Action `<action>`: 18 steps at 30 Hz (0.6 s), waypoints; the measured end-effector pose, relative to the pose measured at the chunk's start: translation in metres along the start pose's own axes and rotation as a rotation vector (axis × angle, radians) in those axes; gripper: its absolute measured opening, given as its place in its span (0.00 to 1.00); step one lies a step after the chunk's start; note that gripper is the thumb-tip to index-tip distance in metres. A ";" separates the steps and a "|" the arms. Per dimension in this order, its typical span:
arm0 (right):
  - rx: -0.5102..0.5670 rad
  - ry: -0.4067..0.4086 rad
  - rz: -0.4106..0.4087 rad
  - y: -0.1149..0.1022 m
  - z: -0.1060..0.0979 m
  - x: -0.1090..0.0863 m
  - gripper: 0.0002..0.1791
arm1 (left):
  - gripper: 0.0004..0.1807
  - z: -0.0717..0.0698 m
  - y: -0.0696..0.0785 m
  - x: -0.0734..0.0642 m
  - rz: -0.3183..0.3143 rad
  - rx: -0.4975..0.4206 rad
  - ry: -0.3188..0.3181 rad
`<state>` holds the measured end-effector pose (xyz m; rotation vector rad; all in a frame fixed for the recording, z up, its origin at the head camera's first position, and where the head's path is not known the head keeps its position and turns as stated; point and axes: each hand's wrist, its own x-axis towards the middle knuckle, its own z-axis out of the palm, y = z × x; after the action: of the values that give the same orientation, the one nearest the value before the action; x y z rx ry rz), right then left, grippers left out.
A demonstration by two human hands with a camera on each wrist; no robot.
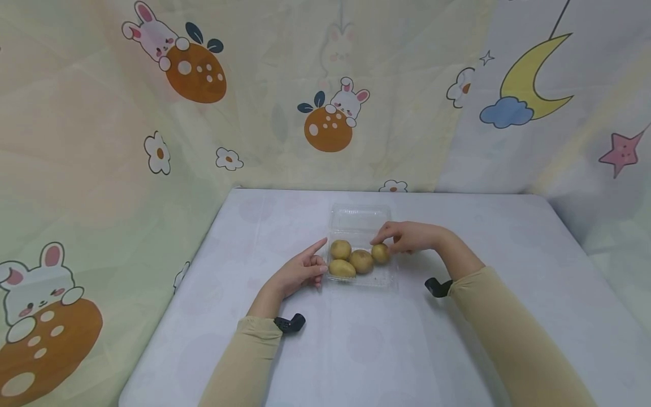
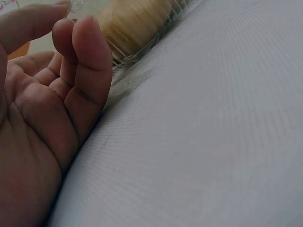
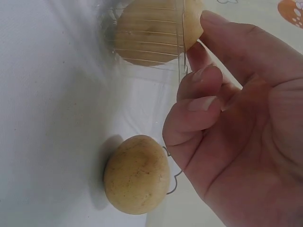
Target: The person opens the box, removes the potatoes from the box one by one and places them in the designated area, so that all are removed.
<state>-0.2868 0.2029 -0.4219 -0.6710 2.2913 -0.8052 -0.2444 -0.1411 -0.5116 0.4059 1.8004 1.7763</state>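
Head view: clear plastic tray (image 1: pixel 360 217) at the middle of the white table (image 1: pixel 356 350), lid folded back toward the far wall, four potatoes in or at its near half. Left of the tray, left hand (image 1: pixel 300 271) resting on the table, index finger stretched out toward the tray's left edge, other fingers loosely curled, gripping nothing. At the tray's left side, upper-left potato (image 1: pixel 340 249) with lower-left potato (image 1: pixel 342 268) just in front of it, the two touching or nearly so. Middle potato (image 1: pixel 361 261) beside them toward the tray's centre. Right-hand potato (image 1: pixel 380 252) at the tray's right side, touching the middle one. Over the tray's right edge, right hand (image 1: pixel 409 236), fingertips down at the right-hand potato, fingers bent. Left wrist view: left hand (image 2: pixel 52 109) palm up against the table, fingers half curled and empty, ribbed tray wall (image 2: pixel 142 45) just beyond the fingertips with a potato (image 2: pixel 137 21) behind it. Right wrist view: right hand (image 3: pixel 236 127) with fingers curled, thumb pressing a potato (image 3: pixel 156 28) seen through the ribbed tray plastic; cannot tell whether a full grip or only a touch. Below it, another potato (image 3: pixel 137 174) lying free just beside the curled fingers, not held.
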 end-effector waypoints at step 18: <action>-0.103 -0.112 0.104 0.005 0.008 0.002 0.25 | 0.46 0.000 -0.002 0.001 0.002 -0.008 0.002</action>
<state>-0.2839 0.2026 -0.4310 -0.6207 2.2567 -0.5902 -0.2453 -0.1408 -0.5140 0.4025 1.7943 1.7852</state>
